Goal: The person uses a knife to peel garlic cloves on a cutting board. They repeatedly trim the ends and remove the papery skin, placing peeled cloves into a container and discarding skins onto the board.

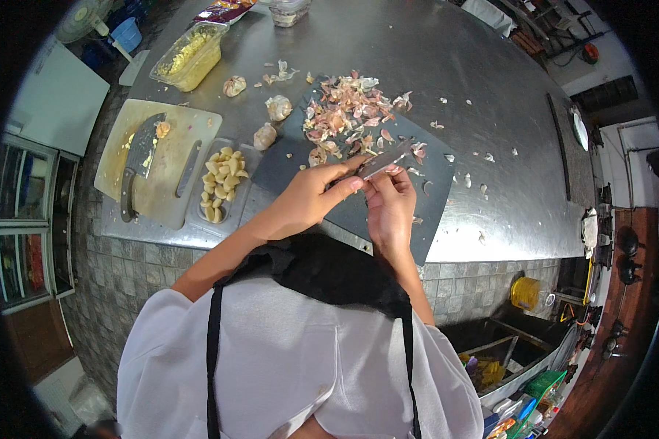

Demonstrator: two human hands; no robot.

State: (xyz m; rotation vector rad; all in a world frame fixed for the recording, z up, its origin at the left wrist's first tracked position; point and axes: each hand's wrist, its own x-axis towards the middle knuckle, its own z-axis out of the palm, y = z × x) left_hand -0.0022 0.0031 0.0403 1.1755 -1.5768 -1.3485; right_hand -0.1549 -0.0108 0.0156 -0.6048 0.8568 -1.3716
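Note:
My left hand [318, 189] grips a knife [384, 162], its blade pointing away to the upper right. Close beneath the blade, my right hand [392, 200] has its fingers curled and pinched together; what they hold is mostly hidden, perhaps a garlic clove. Both hands are above a dark grey cutting board [417, 219] set at an angle. A heap of pinkish garlic skins [346, 112] covers the board's far part. Left of the board, peeled garlic cloves [222, 178] fill part of a clear plastic tray [241, 203]. Whole garlic bulbs [279, 108] sit beyond it.
A white cutting board [189, 126] at the left carries a cleaver [143, 148]. Behind it stands a clear tub [208, 63] of chopped garlic. Loose skin scraps [490, 157] dot the steel table [505, 219]. A sink [505, 356] lies at the lower right.

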